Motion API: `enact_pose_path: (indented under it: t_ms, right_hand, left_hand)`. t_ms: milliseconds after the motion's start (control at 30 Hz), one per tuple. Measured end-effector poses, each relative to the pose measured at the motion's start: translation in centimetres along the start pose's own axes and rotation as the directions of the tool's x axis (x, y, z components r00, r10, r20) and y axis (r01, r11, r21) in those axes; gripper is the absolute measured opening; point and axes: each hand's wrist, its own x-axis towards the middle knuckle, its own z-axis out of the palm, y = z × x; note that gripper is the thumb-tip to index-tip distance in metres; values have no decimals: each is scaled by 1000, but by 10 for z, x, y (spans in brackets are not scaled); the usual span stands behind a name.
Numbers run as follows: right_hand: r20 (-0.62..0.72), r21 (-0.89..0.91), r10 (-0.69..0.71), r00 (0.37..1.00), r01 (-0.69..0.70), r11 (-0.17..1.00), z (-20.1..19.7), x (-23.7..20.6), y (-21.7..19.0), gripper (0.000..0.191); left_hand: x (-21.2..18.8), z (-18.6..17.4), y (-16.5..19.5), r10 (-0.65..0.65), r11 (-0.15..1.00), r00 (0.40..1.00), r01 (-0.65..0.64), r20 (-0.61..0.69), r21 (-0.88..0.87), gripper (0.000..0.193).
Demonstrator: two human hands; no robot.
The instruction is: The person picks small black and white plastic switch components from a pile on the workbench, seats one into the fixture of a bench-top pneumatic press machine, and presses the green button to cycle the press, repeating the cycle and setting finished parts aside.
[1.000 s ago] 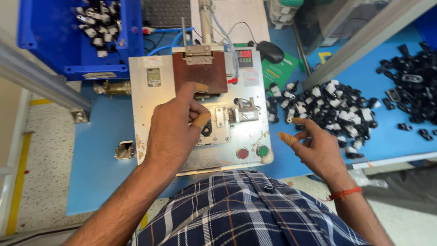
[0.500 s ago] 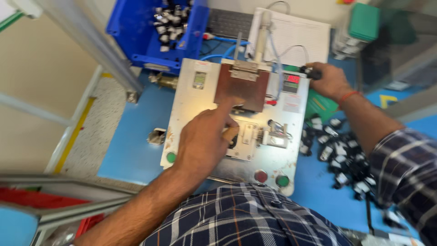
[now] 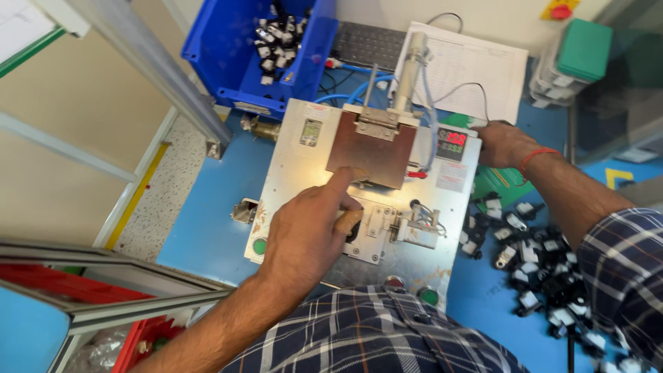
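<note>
Left hand pressing on the fixture, right hand reaching behind the press

Left hand point(image 3: 304, 231), fingers curled, thumb holding a small black part in the grey metal fixture plate point(image 3: 297, 173); fingertip under the brown hinged flap point(image 3: 371, 148) risks pinching; right hand point(image 3: 504, 144) beyond, grip hidden

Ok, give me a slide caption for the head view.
Left hand on metal fixture plate; right hand reaches behind it.

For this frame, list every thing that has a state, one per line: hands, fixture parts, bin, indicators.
Left hand: resting on the metal fixture, index finger touching the brown plate.
Right hand: at the fixture's far right edge; what it touches is hidden.
Brown plate: lying flat over the fixture.
Red digital display: lit.
Blue bin: open, partly filled with small parts.
Loose black-and-white parts: piled on the blue table.
</note>
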Motion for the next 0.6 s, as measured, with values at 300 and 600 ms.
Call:
enact_pose_path:
  t_ms: [300, 600]
  right_hand:
    - [387, 262, 167, 907, -282, 923, 12, -93, 5, 46]
    - [18, 996, 390, 921, -49, 71, 47, -233, -45, 34]
  left_hand:
    - [0, -3, 1, -39, 999, 998, 37, 46, 36, 44]
    - [-10, -6, 0, 14, 1000, 999, -14, 29, 23, 49]
